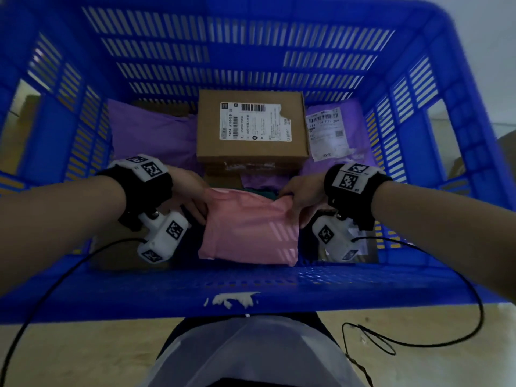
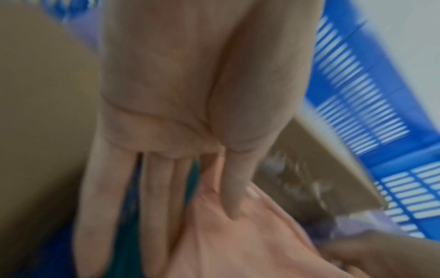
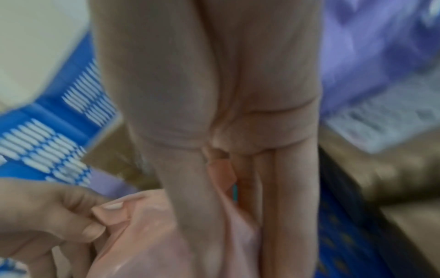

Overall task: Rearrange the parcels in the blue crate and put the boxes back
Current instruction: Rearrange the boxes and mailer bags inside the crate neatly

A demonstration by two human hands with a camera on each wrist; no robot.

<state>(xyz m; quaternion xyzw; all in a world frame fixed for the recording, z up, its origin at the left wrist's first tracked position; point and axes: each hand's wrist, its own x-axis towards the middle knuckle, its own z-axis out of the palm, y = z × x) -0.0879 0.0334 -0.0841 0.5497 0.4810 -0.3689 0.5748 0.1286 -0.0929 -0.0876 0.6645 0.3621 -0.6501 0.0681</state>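
A pink plastic parcel (image 1: 248,230) (image 2: 250,244) (image 3: 147,244) lies near the front wall inside the blue crate (image 1: 251,291). My left hand (image 1: 192,196) (image 2: 190,216) pinches its far left corner, thumb on top and straight fingers underneath. My right hand (image 1: 296,199) (image 3: 238,216) pinches the far right corner the same way. A brown cardboard box (image 1: 251,127) with a white label sits on top of another box in the crate's middle. Purple parcels lie at the far left (image 1: 150,135) and far right (image 1: 332,129).
A teal parcel (image 1: 262,191) peeks out just beyond the pink one. A flat brown box (image 1: 117,255) lies in the crate's near left corner, and a dark item (image 1: 368,247) in the near right corner. Black cables trail from both wrists over the front rim.
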